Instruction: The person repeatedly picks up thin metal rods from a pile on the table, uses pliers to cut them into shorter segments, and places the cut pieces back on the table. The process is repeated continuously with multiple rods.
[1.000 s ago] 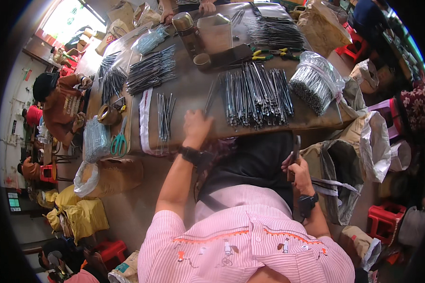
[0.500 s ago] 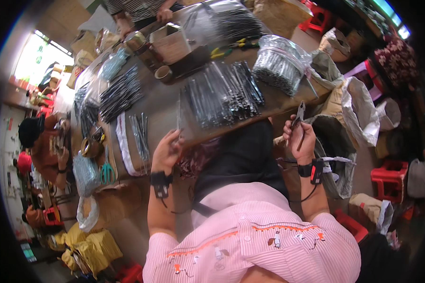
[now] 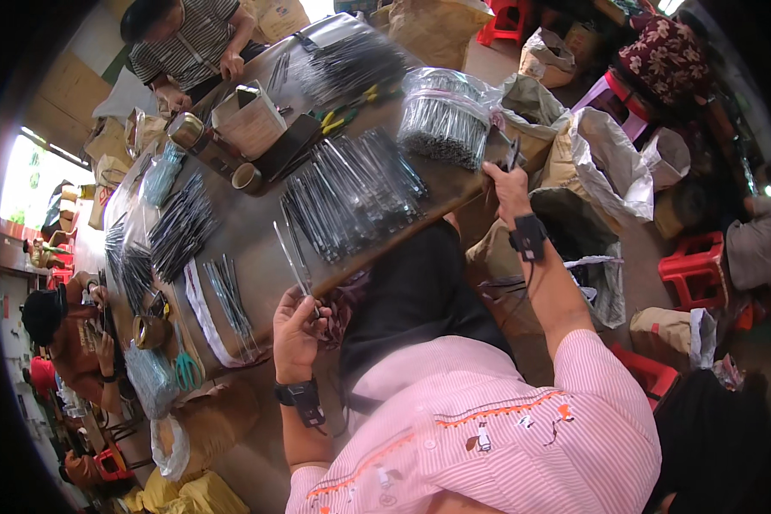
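Tabletop [image 3: 242,236]: brown, smooth, dull sheen, corner edges bent by the lens. On it, a wide row of thin metal strips [image 3: 351,193], straight, grey, glossy, laid side by side. Bagged bundle [image 3: 444,124] up at 12–1 o'clock: silvery rods packed in crinkly clear plastic, roughly round. Short row of strips [image 3: 229,295] at 9 o'clock, beside a white ribbon [image 3: 201,308], flat, looks like cloth. Matte tan cup [image 3: 247,178] at 10–11 o'clock.

Hard to read: pliers [image 3: 512,156] nearly edge-on, dark, handles mostly covered by the fingers. Lower end of the held strip hidden in the grip; a second strip runs close by, can't tell if it's held too. Upper pile [image 3: 351,68] blurs together.

Hands: left hand [image 3: 298,338] pinching a metal strip [image 3: 289,259], thumb against fingers, strip pointing to 11 o'clock over the tabletop edge. Right hand [image 3: 510,188] clenched round the pliers, just below the bagged bundle. Wide row sits at 1 o'clock from the left hand, 9 o'clock from the right.
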